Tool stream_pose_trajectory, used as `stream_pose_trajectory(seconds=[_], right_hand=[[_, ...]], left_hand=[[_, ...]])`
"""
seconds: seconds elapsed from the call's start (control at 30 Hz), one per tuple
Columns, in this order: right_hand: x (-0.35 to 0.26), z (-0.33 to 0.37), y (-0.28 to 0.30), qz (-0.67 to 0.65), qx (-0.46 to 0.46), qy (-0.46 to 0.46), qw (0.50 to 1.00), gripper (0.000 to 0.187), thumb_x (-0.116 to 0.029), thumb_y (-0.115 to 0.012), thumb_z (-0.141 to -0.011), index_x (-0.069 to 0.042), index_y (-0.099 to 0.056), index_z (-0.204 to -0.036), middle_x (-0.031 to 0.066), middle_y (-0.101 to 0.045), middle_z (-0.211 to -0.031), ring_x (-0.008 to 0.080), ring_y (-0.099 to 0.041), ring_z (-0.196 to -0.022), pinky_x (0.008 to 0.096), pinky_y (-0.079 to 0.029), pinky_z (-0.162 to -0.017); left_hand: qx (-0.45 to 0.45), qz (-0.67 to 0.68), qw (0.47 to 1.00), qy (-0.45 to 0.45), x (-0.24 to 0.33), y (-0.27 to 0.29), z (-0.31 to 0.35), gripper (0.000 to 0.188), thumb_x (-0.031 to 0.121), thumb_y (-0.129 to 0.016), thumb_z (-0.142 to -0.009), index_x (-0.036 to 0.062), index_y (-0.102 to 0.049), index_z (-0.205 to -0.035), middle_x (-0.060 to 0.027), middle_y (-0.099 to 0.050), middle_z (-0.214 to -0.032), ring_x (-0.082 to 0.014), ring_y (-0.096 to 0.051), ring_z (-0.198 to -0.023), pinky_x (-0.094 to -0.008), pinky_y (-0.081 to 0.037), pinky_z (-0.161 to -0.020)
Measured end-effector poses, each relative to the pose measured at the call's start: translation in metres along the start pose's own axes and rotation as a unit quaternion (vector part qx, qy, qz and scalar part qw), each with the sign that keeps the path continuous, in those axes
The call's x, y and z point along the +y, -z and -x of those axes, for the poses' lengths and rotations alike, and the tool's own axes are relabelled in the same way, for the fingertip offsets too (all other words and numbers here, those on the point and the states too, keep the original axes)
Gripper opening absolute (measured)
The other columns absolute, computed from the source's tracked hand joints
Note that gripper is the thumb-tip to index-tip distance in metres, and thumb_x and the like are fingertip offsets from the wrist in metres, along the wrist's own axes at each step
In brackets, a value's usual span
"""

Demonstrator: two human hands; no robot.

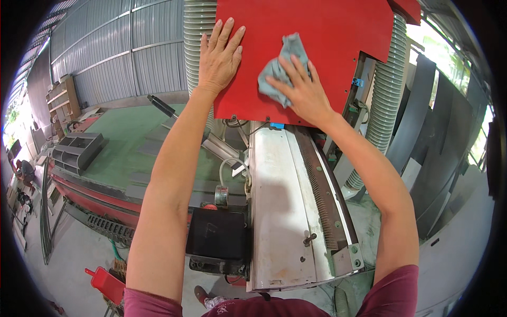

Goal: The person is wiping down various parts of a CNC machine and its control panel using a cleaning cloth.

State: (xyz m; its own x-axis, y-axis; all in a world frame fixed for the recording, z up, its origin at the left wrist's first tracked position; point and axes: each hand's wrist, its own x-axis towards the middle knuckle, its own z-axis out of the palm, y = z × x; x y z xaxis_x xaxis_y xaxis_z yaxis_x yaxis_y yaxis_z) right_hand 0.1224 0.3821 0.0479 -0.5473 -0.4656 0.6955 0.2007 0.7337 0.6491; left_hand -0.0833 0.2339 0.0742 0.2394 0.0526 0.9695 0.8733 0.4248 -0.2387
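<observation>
Fingers of the right hand (308, 96) spread over a grey-blue cloth (270, 73) on the red panel (343, 53).
Left hand (218, 64) rests at the panel's left edge, fingers slightly apart, holding nothing. Right-hand fingers are wide and nearly straight, laid over the cloth near the panel's middle. Cloth should handle as light, soft and limp; take hold at the bunched centre, keeping the fingers flat.

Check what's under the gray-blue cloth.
Red panel; the cloth lies on it with the right hand on top. Red shows around it; the patch directly beneath is covered, so its condition can't be seen.
</observation>
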Motion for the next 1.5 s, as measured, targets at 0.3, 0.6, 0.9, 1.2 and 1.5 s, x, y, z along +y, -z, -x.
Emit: stream_pose_trajectory(seconds=[0.3,0.6,0.9,1.2,1.5], right_hand=[[0.06,0.013,0.015,0.007,-0.038,0.078,0.996,0.076,-0.015,-0.077,-0.06,-0.032,-0.052,-0.13,0.0037,-0.035,-0.148,0.0249,-0.031,-0.138,0.0493,-0.023,-0.112],[0.057,-0.078,-0.004,0.057,0.167,-0.098,0.979,0.079,-0.02,-0.073,-0.074,-0.031,-0.035,-0.143,0.0106,-0.027,-0.15,0.0352,-0.028,-0.137,0.0545,-0.028,-0.107],[-0.024,-0.048,-0.014,-0.051,0.001,0.065,0.997,0.06,-0.046,-0.067,-0.078,-0.026,-0.051,-0.132,0.009,-0.031,-0.149,0.0301,-0.024,-0.139,0.0574,-0.021,-0.109],[-0.018,-0.039,0.001,-0.094,-0.111,0.232,0.962,0.038,-0.021,-0.07,-0.069,-0.026,-0.066,-0.106,-0.0007,-0.039,-0.143,0.0179,-0.035,-0.134,0.0538,-0.025,-0.11],[0.056,-0.134,0.014,0.068,0.09,-0.074,0.991,0.053,-0.023,-0.058,-0.085,-0.023,-0.045,-0.137,0.014,-0.034,-0.146,0.0326,-0.03,-0.136,0.055,-0.024,-0.107]], left_hand=[[-0.005,-0.024,1.0,0.013,0.001,0.002,0.004,0.046,0.025,-0.042,-0.096,0.0183,-0.042,-0.141,-0.0077,-0.029,-0.151,-0.0294,-0.025,-0.14,-0.0516,-0.02,-0.112],[0.072,0.03,0.988,0.137,-0.001,-0.009,0.012,0.05,0.024,-0.043,-0.095,0.0128,-0.035,-0.143,-0.0157,-0.032,-0.148,-0.038,-0.028,-0.136,-0.0563,-0.022,-0.109],[0.117,0.054,0.986,0.101,-0.008,-0.012,0.012,0.047,0.02,-0.045,-0.094,0.0056,-0.04,-0.139,-0.0186,-0.041,-0.141,-0.0405,-0.036,-0.129,-0.049,-0.029,-0.107],[0.132,0.081,0.982,0.106,-0.011,-0.009,0.012,0.049,0.019,-0.05,-0.09,0.0053,-0.043,-0.137,-0.0196,-0.047,-0.134,-0.0418,-0.043,-0.123,-0.0479,-0.034,-0.104],[0.115,0.127,0.978,0.119,-0.008,-0.008,0.011,0.05,0.014,-0.051,-0.09,0.0047,-0.041,-0.137,-0.0197,-0.045,-0.134,-0.0421,-0.04,-0.125,-0.0468,-0.035,-0.105]])
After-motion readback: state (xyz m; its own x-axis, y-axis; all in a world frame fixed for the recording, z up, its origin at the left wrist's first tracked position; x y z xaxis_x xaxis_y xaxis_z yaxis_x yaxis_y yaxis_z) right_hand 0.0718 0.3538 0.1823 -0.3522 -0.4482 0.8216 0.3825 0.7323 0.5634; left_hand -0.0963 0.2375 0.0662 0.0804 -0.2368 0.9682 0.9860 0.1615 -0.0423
